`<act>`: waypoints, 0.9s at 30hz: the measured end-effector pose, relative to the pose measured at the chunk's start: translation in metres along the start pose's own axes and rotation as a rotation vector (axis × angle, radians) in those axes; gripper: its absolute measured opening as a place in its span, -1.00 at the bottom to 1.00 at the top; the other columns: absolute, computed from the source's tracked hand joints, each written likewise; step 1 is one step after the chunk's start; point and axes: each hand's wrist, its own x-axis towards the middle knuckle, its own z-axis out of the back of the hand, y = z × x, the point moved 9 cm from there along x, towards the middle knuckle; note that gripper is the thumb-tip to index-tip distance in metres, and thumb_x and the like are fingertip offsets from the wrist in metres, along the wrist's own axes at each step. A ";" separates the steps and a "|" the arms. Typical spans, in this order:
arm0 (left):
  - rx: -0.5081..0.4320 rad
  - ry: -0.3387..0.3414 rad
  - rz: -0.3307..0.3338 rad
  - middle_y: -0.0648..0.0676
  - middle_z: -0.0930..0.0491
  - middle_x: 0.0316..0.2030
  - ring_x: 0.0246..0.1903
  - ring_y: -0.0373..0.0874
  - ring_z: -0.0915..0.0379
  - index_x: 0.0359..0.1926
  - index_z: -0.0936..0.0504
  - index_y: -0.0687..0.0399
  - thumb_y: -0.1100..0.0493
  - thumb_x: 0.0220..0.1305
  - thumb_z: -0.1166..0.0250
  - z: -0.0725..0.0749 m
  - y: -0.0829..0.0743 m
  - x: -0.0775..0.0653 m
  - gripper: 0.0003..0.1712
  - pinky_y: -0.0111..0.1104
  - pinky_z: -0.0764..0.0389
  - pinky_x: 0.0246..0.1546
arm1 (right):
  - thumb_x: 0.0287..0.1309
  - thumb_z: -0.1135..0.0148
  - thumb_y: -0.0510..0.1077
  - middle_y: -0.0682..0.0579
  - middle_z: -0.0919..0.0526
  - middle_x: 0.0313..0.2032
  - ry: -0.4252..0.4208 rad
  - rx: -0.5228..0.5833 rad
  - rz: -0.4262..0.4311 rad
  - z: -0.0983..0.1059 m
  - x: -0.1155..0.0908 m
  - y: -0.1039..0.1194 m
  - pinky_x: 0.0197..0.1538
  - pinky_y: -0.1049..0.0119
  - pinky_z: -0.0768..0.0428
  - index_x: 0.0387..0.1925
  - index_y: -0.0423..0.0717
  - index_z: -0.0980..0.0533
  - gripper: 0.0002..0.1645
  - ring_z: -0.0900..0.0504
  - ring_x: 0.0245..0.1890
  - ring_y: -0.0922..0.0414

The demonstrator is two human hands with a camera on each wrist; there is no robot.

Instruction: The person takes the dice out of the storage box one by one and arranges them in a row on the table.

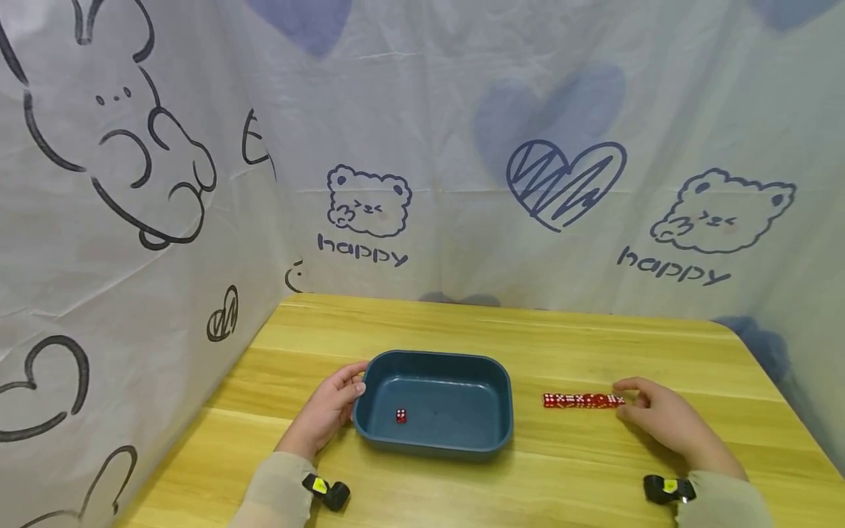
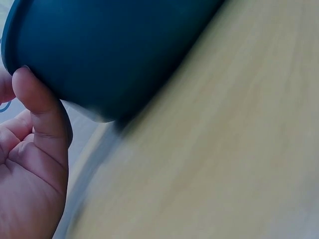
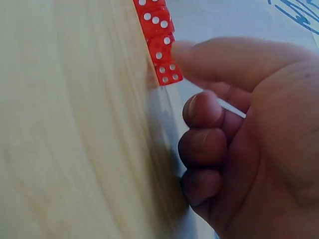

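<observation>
A dark teal rectangular tray (image 1: 436, 445) stands on the table, with one red die (image 1: 401, 416) inside near its left end. My left hand (image 1: 330, 407) holds the tray's left side; in the left wrist view the thumb (image 2: 37, 97) lies against its outer wall. To the right of the tray is a straight row of several red dice (image 1: 577, 400) with white pips. My right hand (image 1: 667, 418) is at the row's right end, thumb and index finger spread on either side of it. In the right wrist view the thumb partly covers the end dice (image 3: 167, 62); the index fingertip is hidden.
The yellow wood-grain table (image 1: 561, 484) meets a pale printed cloth (image 1: 449, 242) behind and on the left. A black strap mount sits on each wrist.
</observation>
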 end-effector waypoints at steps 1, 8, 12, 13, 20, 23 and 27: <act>0.000 0.000 0.001 0.24 -0.47 -0.05 -0.43 -0.18 -0.45 0.47 -0.23 0.33 0.29 0.53 -0.09 0.000 0.000 0.000 -0.43 -0.46 -0.49 -0.49 | 0.28 -0.36 0.00 0.00 -0.44 -0.47 0.002 0.011 -0.001 0.000 -0.001 0.000 -0.44 0.24 -0.34 0.27 -0.22 -0.46 -0.36 -0.37 -0.53 0.08; -0.007 -0.005 0.010 0.24 -0.48 -0.02 -0.43 -0.17 -0.46 0.47 -0.23 0.31 0.29 0.52 -0.08 0.000 0.000 0.002 -0.43 -0.45 -0.49 -0.50 | 0.32 -0.31 0.09 0.01 -0.46 -0.45 0.000 0.007 0.004 0.003 -0.002 0.012 -0.47 0.25 -0.36 0.30 -0.16 -0.45 -0.35 -0.38 -0.56 0.10; -0.014 -0.007 0.015 0.24 -0.48 -0.01 -0.44 -0.18 -0.46 0.47 -0.23 0.30 0.30 0.52 -0.07 0.001 0.000 0.002 -0.43 -0.46 -0.49 -0.51 | 0.35 -0.28 0.12 0.01 -0.48 -0.45 -0.004 0.000 0.015 0.002 0.001 0.028 -0.50 0.24 -0.38 0.31 -0.11 -0.46 -0.37 -0.39 -0.59 0.09; -0.015 -0.006 0.014 0.24 -0.49 0.00 -0.44 -0.18 -0.46 0.47 -0.23 0.30 0.30 0.52 -0.07 0.001 0.000 0.002 -0.43 -0.46 -0.49 -0.50 | 0.36 -0.27 0.12 0.01 -0.49 -0.45 -0.006 0.001 0.020 0.002 0.001 0.032 -0.51 0.24 -0.38 0.31 -0.10 -0.46 -0.37 -0.39 -0.60 0.09; -0.008 0.004 0.008 0.22 -0.47 -0.04 -0.42 -0.18 -0.45 0.47 -0.20 0.35 0.29 0.53 -0.07 -0.001 -0.003 0.001 -0.42 -0.47 -0.49 -0.49 | 0.37 -0.27 0.03 0.03 -0.47 -0.48 -0.021 -0.006 0.063 0.004 0.000 0.060 -0.53 0.26 -0.38 0.30 -0.09 -0.48 -0.45 -0.37 -0.61 0.11; -0.012 0.016 0.006 0.22 -0.45 -0.05 -0.41 -0.19 -0.45 0.47 -0.18 0.38 0.29 0.53 -0.07 -0.003 -0.005 0.000 -0.41 -0.48 -0.48 -0.48 | 0.37 -0.27 0.03 0.04 -0.46 -0.48 -0.027 0.004 0.081 0.004 -0.001 0.070 -0.51 0.26 -0.39 0.28 -0.09 -0.49 -0.45 -0.38 -0.59 0.11; -0.013 0.012 0.013 0.21 -0.45 -0.06 -0.41 -0.18 -0.44 0.47 -0.18 0.38 0.29 0.53 -0.08 -0.004 -0.006 0.001 -0.41 -0.47 -0.48 -0.47 | 0.35 -0.29 0.09 0.05 -0.46 -0.49 -0.038 0.011 0.118 0.003 -0.001 0.084 -0.49 0.28 -0.39 0.27 -0.05 -0.50 -0.44 -0.39 -0.57 0.13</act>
